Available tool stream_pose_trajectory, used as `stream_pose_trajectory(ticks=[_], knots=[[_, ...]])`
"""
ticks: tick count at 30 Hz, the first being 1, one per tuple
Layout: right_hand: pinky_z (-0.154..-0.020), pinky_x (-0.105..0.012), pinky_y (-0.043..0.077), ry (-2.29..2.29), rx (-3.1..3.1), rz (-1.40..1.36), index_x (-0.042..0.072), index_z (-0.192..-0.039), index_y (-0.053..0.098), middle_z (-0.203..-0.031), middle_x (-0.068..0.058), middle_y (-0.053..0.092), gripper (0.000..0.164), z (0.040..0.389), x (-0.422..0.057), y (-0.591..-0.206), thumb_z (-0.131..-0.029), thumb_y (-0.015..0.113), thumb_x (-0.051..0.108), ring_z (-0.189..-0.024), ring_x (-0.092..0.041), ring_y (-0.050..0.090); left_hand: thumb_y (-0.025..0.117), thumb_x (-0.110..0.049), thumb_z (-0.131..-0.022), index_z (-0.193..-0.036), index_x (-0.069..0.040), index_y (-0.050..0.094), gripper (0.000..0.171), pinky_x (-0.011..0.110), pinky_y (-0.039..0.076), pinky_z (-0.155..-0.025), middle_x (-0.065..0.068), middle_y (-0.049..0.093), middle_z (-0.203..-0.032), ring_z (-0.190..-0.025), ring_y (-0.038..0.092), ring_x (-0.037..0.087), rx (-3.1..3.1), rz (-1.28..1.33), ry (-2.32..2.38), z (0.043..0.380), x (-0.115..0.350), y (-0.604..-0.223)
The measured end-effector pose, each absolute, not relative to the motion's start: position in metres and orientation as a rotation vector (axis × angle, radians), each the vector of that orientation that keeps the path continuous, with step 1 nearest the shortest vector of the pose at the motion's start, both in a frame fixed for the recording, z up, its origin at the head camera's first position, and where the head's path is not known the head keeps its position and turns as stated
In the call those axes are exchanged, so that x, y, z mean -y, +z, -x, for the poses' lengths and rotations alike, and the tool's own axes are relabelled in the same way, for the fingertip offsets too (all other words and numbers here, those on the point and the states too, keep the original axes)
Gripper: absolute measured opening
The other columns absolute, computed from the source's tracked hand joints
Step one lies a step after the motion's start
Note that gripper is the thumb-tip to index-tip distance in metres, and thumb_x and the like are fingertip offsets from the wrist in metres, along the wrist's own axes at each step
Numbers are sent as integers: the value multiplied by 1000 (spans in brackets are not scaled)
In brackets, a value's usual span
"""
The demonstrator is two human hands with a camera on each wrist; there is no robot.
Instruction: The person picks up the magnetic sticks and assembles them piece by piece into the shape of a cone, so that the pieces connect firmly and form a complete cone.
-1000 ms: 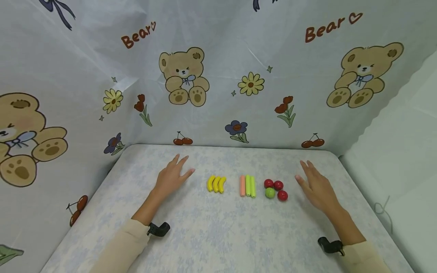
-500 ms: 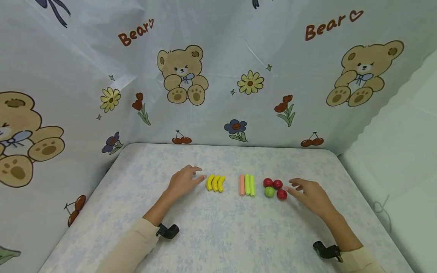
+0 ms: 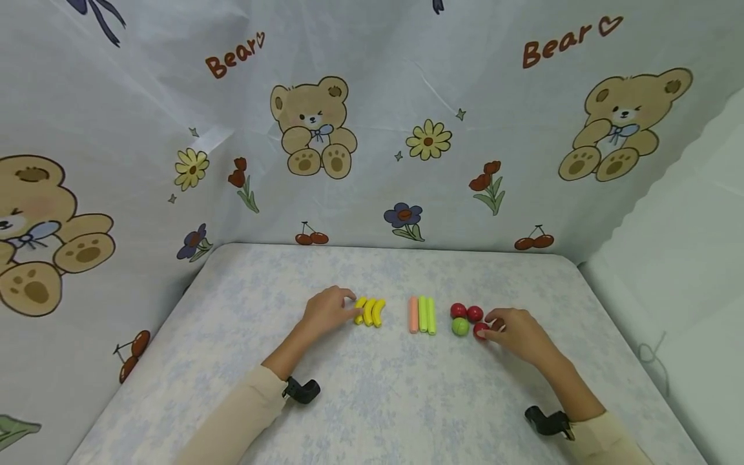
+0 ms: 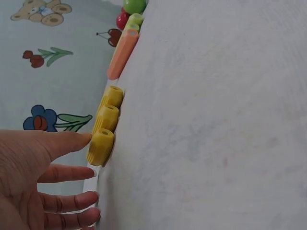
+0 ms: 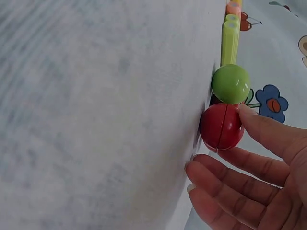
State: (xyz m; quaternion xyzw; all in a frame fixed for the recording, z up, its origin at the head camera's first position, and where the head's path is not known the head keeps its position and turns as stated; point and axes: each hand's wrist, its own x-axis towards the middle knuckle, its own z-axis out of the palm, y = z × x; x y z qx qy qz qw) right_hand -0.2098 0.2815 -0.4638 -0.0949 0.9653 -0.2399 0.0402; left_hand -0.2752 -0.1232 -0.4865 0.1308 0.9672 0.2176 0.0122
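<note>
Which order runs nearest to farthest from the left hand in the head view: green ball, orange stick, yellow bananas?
1. Yellow bananas: immediately right of the left hand.
2. Orange stick: right of the bananas, beside the green sticks.
3. Green ball: farther right, by red balls.

Open gap between 3 bananas [image 3: 369, 312] and 3 sticks [image 3: 423, 315], 4 balls [image 3: 460, 327] (clustered) obstructing right.

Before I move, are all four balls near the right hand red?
No: in the head view, three red balls sit grouped with one green ball.
</note>
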Motion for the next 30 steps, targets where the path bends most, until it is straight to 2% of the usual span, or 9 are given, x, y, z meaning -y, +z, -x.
stream_pose_trajectory(ticks=[5,12,23,30], knots=[[-67,-39,55,-707,-2949,294,2,-104,73,-87,-5,70,27,211,-280,-463,-88,81,22,-80,-20,63,76,-43,-90,-115,-16,75,37,30,43,-54,-1,60,-84,-67,53,14,-3025,-400,633,278,118,-489],[-62,-34,50,-727,-2929,305,0,-101,76,-83,-4,68,28,212,-277,-461,-87,81,23,-76,-18,60,75,-34,-92,-106,-16,73,23,29,43,-49,3,66,-93,-61,52,15,-3034,-342,585,280,112,-488],[-60,-33,49,-761,-2882,329,-4,-103,74,-81,-3,66,28,214,-276,-463,-88,80,19,-72,-17,57,77,-35,-91,-93,-12,72,24,30,44,-53,-2,66,-79,-60,54,13,-3088,-361,530,281,110,-490],[-64,-33,52,-795,-2861,352,-3,-105,73,-84,-2,67,29,212,-282,-466,-86,83,18,-77,-17,59,79,-35,-90,-92,-14,72,22,27,46,-54,-4,65,-79,-64,56,11,-3070,-329,605,277,117,-493]])
